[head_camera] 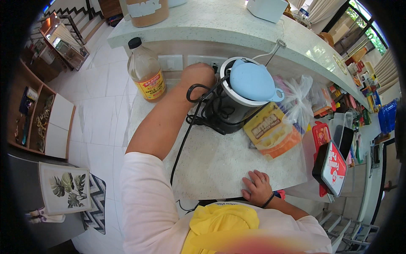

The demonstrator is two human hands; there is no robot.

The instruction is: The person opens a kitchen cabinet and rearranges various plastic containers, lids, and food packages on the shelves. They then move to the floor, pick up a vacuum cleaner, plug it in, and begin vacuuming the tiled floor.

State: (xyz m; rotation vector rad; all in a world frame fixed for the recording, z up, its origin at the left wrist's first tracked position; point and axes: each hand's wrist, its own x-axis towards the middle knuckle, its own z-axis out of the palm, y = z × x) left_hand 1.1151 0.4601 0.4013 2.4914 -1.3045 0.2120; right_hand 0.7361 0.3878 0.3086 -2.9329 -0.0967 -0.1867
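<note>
Reaching to the wall socket plate (207, 59), my left hand (199, 77) covers part of it; its fingertips are hidden, so what it grips cannot be told. A black plug (215, 67) shows just right of the knuckles. Black cable (182, 143) loops by the wrist and trails down over the counter. Beside the hand stands a dark appliance with a white rim (226, 111), a light blue silicone lid (252, 81) on top. Left of the forearm is an apple cider vinegar bottle (147, 74). My right hand (257, 187) rests on the counter's near edge, fingers spread, holding nothing.
A yellow treats bag (274, 130) and a knotted clear plastic bag (296, 98) lie right of the appliance. Food containers (331, 168) stand at the counter's right end. The raised stone ledge (203, 30) runs above the sockets, with a wire whisk (280, 43) at its edge.
</note>
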